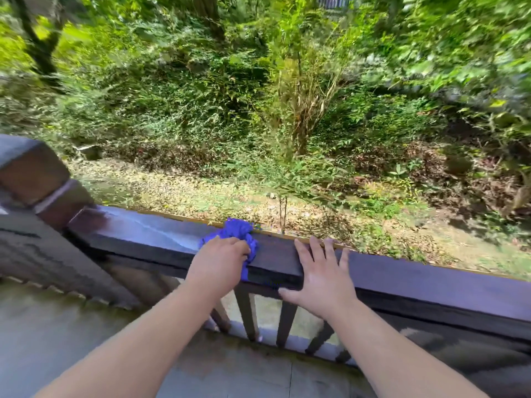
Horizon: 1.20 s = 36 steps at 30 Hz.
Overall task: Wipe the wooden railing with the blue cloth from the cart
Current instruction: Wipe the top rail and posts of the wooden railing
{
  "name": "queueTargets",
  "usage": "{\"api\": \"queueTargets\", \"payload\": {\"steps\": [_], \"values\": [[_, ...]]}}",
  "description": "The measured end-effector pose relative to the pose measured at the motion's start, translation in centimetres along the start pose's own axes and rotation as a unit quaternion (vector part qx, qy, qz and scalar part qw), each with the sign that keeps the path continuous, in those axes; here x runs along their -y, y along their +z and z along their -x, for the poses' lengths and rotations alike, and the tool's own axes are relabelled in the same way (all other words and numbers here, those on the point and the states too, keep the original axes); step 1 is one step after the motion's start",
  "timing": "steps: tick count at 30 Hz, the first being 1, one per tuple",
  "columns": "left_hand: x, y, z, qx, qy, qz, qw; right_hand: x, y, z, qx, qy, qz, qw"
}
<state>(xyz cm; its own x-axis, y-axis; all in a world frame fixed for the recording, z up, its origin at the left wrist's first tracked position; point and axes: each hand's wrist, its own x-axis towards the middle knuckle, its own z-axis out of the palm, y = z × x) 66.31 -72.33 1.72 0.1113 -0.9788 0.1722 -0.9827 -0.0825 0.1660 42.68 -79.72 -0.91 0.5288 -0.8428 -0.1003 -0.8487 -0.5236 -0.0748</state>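
Observation:
A dark wooden railing (416, 280) runs from the left post down to the right edge. On its top, near the middle, lies a crumpled blue cloth (237, 229), partly hanging over the near side. My left hand (219, 258) presses down on the cloth with curled fingers and covers its near part. Just right of the cloth, my right hand (323, 275) rests flat on the rail with fingers spread, holding nothing. A paler, wet-looking streak shows on the rail left of the cloth. No cart is in view.
A thick wooden post (34, 173) ends the railing at the left. Dark balusters (247, 314) stand under the rail. A grey paved floor (57, 334) lies on my side. Beyond the rail are leaf litter, a thin sapling (283, 214) and dense bushes.

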Motion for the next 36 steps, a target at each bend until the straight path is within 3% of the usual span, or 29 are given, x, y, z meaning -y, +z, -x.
{"api": "queueTargets", "payload": {"steps": [3,8,11,22,29,36], "values": [[3.3,-1.3,0.5,0.005,0.008,-0.025,1.000,3.0,-0.3,-0.9,0.001,-0.002,0.011,1.000],[3.2,-0.8,0.6,0.008,0.178,-0.087,0.980,6.2,-0.6,-2.4,-0.029,-0.014,0.020,0.999],[3.1,-0.4,0.0,-0.005,0.215,-0.092,0.972,6.8,-0.1,-3.3,-0.034,-0.028,0.017,0.999],[4.5,1.1,-0.2,0.009,0.099,0.033,0.995,9.4,1.6,-6.6,-0.025,-0.036,0.001,0.999],[8.4,0.5,-0.3,0.005,0.095,0.007,0.995,11.6,1.1,-6.9,-0.033,-0.017,-0.009,0.999],[17.7,-1.9,0.2,0.000,0.094,-0.031,0.995,21.3,1.4,-9.4,-0.053,-0.008,-0.011,0.999]]}}
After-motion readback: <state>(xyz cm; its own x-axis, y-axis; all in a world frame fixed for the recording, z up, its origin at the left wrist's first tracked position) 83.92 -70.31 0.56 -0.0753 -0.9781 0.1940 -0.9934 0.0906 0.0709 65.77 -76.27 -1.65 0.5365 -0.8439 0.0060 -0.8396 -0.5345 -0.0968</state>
